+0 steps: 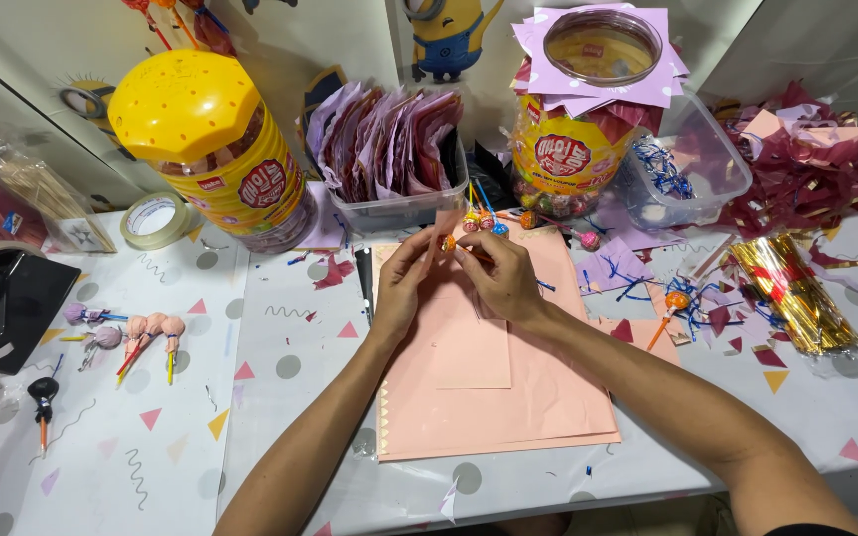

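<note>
At the far left edge of the frame a black tape dispenser point(7, 298) sat on the patterned tabletop point(280, 397), with another person's fingertips just showing below it at the frame edge. Right of it, in the left middle, lay a small row of lollipops already wrapped in pink and purple paper point(136, 333), and above them a roll of clear tape point(154, 219) beside a tall yellow-lidded candy jar point(213, 149) in the upper left. A clear tub stuffed with purple and pink paper squares point(389, 149) stood at upper centre.

In the middle of the frame, a stack of salmon-pink paper sheets point(489, 397) covered the tabletop. Above its upper part the left hand point(401, 283) and the right hand point(501, 278) met, thumbs and forefingers pressed together, both pinching a small orange lollipop point(448, 242) between them; the other fingers were loosely curled. Just beyond the fingertips a few unwrapped lollipops point(484, 220) lay near the top edge of the pink sheets.

Further right stood a second candy jar point(573, 149) with purple paper squares and a clear lid on top, then a clear plastic box point(707, 169) holding blue twist ties. At the right edge a bundle of gold twist ties point(796, 288) lay among scraps of dark red paper
</note>
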